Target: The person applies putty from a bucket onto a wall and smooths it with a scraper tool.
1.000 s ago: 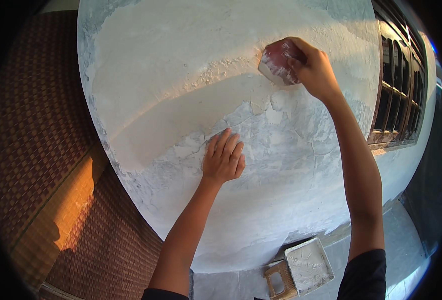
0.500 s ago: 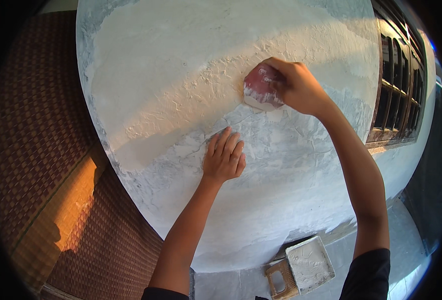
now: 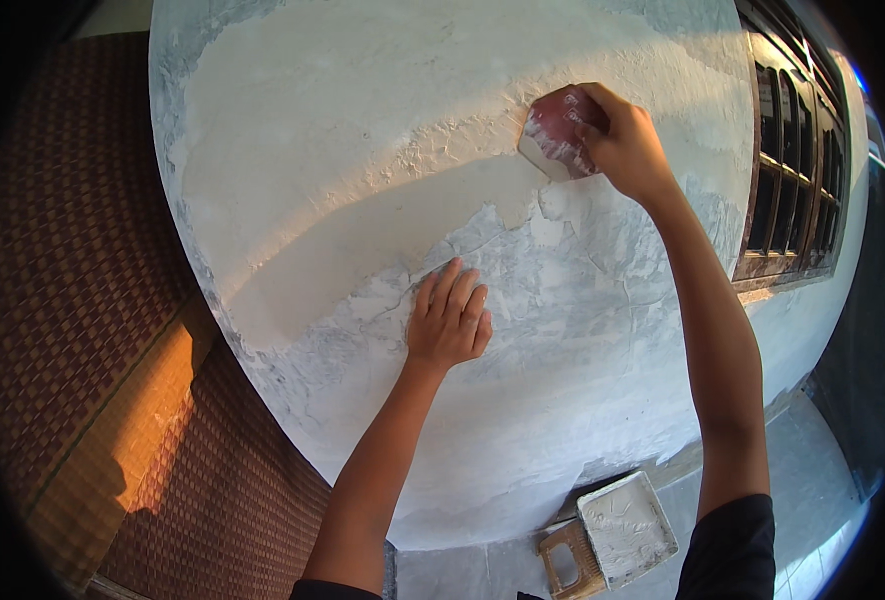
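Observation:
My right hand grips a dark red putty scraper, its lower part smeared with white putty. The scraper lies against the wall in the upper middle. My left hand rests flat on the wall below and to the left, fingers stretched out and holding nothing. Cream putty covers the upper part of the wall; a smooth band of it runs left of the scraper, with a rough, ridged strip above. Beneath the smooth band the wall shows patchy grey and white.
At the lower right a square tray of white putty leans over a brown stool or frame with a cut-out. A dark wooden window is set at the right. Woven brown matting hangs at the left. Grey floor tiles run along the bottom.
My right hand has moved up and to the right with the scraper. Ridged putty along its path is now smooth. My left hand has stayed in place.

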`<act>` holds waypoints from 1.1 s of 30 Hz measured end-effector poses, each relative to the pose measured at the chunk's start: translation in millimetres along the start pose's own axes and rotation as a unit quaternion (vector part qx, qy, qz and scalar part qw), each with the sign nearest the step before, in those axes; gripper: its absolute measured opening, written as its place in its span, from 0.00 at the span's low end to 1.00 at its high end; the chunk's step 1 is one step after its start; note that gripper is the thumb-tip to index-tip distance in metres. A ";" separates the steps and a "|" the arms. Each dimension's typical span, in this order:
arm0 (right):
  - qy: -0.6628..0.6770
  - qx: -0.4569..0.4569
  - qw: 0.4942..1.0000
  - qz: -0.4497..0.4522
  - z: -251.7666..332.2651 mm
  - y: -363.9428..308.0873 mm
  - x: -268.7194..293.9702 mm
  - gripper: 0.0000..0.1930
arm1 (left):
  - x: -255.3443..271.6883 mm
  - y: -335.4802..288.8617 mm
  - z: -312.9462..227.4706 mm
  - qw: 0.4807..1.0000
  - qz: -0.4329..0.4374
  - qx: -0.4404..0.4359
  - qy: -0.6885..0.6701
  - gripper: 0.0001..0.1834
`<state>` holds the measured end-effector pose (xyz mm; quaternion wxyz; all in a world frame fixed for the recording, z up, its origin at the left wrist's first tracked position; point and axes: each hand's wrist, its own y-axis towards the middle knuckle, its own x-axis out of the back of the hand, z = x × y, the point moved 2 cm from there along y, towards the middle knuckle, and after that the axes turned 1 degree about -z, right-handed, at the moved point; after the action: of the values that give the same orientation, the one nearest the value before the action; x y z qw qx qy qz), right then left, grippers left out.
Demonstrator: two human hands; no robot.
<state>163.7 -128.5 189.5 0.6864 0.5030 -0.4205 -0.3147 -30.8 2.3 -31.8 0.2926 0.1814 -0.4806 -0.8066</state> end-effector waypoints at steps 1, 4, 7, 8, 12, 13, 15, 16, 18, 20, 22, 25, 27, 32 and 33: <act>0.008 -0.016 0.999 -0.032 -2.2 0.6 8.1 0.17 | -0.7 1.0 -2.6 1.000 0.004 0.003 -0.003 0.19; 0.080 -0.003 0.996 -0.026 10.5 -15.4 -1.1 0.17 | 6.3 0.4 4.7 1.000 0.016 -0.003 0.009 0.19; 0.032 -0.014 0.999 0.031 15.7 -31.6 -21.2 0.17 | 4.8 0.6 1.9 1.000 0.013 -0.004 0.006 0.19; 0.034 -0.007 0.999 -0.019 3.2 -35.3 -26.9 0.16 | 3.4 1.7 2.2 1.000 0.006 -0.004 0.007 0.19; 0.123 -0.171 0.958 -0.193 -25.5 -60.9 -15.2 0.15 | 1.3 2.0 0.9 1.000 0.010 -0.008 0.007 0.19; 0.124 -0.171 0.958 -0.196 -25.5 -67.3 -17.6 0.15 | 1.2 2.2 -0.1 1.000 0.012 -0.008 0.010 0.19; 0.146 -0.162 0.948 -0.234 -17.0 -80.4 -25.1 0.16 | 2.6 3.3 1.8 1.000 0.017 -0.012 0.015 0.18; 0.189 -0.168 0.946 -0.201 -6.3 -83.0 -35.0 0.16 | 4.5 3.5 4.5 1.000 0.012 -0.013 0.017 0.18; 0.144 -0.125 0.964 -0.186 2.6 -84.1 -53.9 0.17 | 1.4 3.2 0.6 1.000 0.006 -0.012 0.007 0.18; 0.131 -0.132 0.963 -0.196 6.8 -83.0 -61.4 0.17 | 3.7 3.2 4.3 1.000 0.010 -0.011 0.011 0.18; 0.126 -0.172 0.949 -0.232 -12.1 -89.5 -53.2 0.18 | 1.5 3.5 1.2 1.000 0.008 -0.010 0.004 0.18; 0.123 -0.227 0.924 -0.283 -33.0 -99.1 -44.5 0.19 | 2.9 3.1 0.7 1.000 0.008 -0.007 0.006 0.18; 0.202 -0.209 0.906 -0.307 -21.5 -100.5 -42.3 0.18 | 3.0 2.9 0.7 1.000 0.012 -0.005 0.008 0.18; 0.136 -0.143 0.947 -0.255 13.0 -69.0 -59.5 0.16 | 3.9 4.8 3.5 1.000 0.000 -0.016 0.010 0.18; 0.133 -0.145 0.947 -0.255 8.4 -70.0 -57.2 0.16 | 2.8 3.9 2.3 1.000 0.001 -0.016 0.006 0.18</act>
<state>129.9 -103.8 108.9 0.6984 0.5259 -0.1323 -0.4670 -33.1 0.6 -27.3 0.2993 0.1812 -0.4661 -0.8126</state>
